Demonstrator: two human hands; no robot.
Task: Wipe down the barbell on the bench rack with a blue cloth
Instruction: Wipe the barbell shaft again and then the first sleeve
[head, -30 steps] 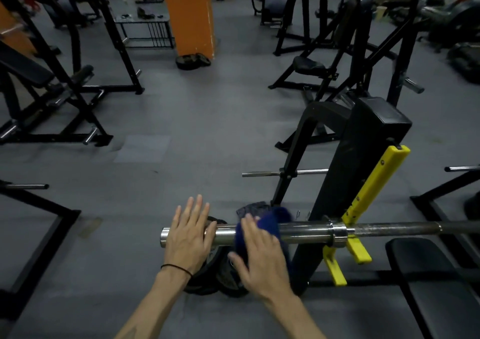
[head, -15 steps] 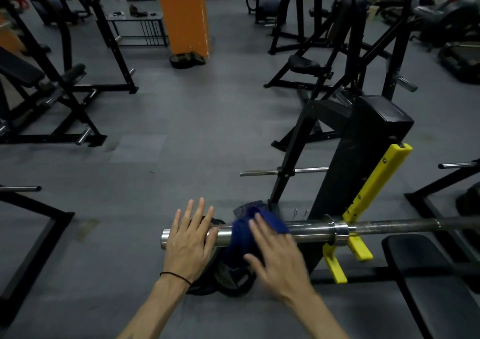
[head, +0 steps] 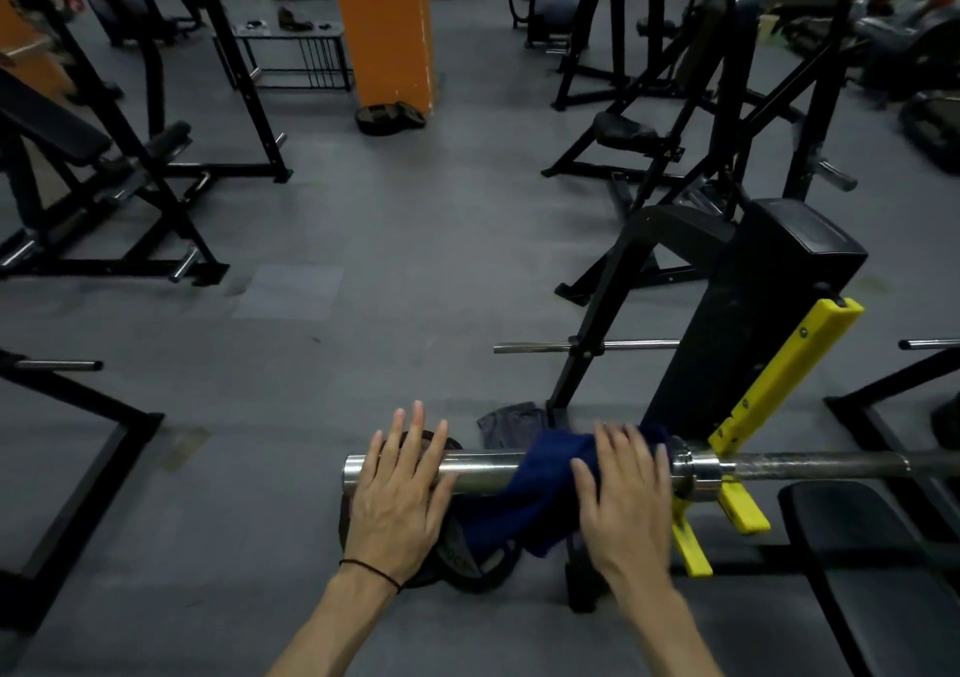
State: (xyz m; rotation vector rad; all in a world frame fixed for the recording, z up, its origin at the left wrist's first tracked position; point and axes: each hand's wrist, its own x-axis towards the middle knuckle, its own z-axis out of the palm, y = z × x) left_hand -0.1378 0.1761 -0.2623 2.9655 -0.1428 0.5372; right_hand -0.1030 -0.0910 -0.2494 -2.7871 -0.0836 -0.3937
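The steel barbell (head: pixel 810 466) lies across the black bench rack (head: pixel 743 323), seated in its yellow hooks (head: pixel 779 380), with its shiny sleeve end pointing left. My left hand (head: pixel 400 489) rests flat on the sleeve near its tip, fingers straight. The blue cloth (head: pixel 535 489) drapes over the sleeve just right of it and hangs down. My right hand (head: pixel 623 489) presses the cloth onto the sleeve with straight fingers, close to the collar.
Weight plates (head: pixel 467 562) lie on the floor under the sleeve. A black bench pad (head: pixel 872 546) is at lower right. Black machine frames stand left (head: pixel 104 193) and behind the rack (head: pixel 675 120). An orange pillar (head: pixel 384 22) rises at the back.
My right hand has slid the blue cloth rightward along the sleeve toward the collar. My left hand has stayed near the sleeve's tip.
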